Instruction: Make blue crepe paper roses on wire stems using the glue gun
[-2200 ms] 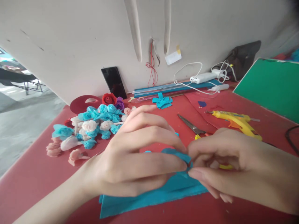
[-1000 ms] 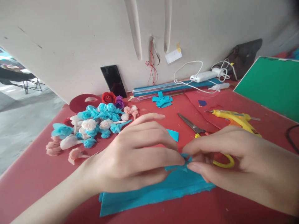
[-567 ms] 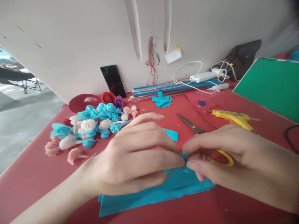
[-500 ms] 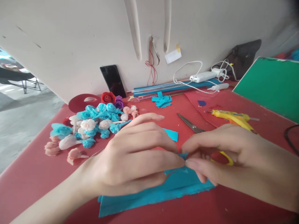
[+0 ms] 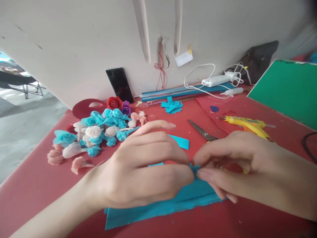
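Observation:
Both hands pinch a small piece of blue crepe paper [image 5: 195, 169] between them at the middle of the table. My left hand [image 5: 146, 172] is closed on its left end, little finger raised, and its fingertips are hidden behind the knuckles. Thumb and forefinger of my right hand [image 5: 240, 168] hold the other end. Beneath the hands lies a wider, layered sheet of blue crepe paper [image 5: 143, 218], partly covered. A short blue strip [image 5: 182, 142] rests just beyond my fingers. Scissors [image 5: 201, 130] lie behind my right hand, which hides most of their yellow handle.
Blue, white and pink paper flowers [image 5: 99, 130] are heaped on the red table [image 5: 37, 198] at left. A phone [image 5: 120, 85] leans on the wall. At right are a yellow glue gun [image 5: 247, 124] and a green board [image 5: 287, 92]; blue scraps [image 5: 171, 106] lie further back.
My left fingers have curled further in, and a blue paper edge now shows behind them. The right hand's lower fingers have shifted slightly; both hands keep hold of the crepe paper.

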`<act>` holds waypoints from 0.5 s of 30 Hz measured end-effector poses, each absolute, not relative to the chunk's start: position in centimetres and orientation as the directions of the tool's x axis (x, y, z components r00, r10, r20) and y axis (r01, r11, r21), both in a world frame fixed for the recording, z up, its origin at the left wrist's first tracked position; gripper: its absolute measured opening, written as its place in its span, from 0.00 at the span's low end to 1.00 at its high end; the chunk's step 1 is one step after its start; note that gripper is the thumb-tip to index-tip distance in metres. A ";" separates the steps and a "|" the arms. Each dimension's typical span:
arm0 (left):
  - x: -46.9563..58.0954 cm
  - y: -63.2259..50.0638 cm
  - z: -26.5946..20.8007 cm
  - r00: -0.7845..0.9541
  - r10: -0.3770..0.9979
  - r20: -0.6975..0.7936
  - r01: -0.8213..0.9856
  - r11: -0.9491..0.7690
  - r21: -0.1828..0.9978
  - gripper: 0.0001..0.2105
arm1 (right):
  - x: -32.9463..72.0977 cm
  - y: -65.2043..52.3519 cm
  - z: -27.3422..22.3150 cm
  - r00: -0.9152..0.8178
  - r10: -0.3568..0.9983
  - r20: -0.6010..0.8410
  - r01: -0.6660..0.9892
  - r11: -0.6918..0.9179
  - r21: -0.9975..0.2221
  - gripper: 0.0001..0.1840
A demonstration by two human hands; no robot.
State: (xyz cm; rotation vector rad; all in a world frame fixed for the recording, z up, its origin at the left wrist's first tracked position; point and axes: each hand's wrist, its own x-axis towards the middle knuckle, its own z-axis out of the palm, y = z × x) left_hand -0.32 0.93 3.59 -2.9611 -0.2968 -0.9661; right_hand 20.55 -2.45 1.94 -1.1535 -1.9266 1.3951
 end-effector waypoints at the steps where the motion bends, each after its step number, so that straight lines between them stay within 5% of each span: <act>1: -0.4 0.9 3.6 0.799 0.177 0.575 0.183 -0.982 0.048 0.09 | 20.6 -2.5 1.9 -0.531 0.841 -0.098 0.345 0.109 -0.932 0.07; 9: -0.6 1.3 3.7 0.808 0.127 0.576 0.129 -0.991 0.038 0.09 | 20.7 -2.2 2.1 -0.525 0.849 -0.065 0.451 0.213 -0.867 0.10; 15: -0.8 1.4 3.4 0.807 0.118 0.579 0.106 -0.993 0.054 0.08 | 22.0 -0.9 3.8 -0.239 0.878 0.414 0.643 0.463 -0.611 0.12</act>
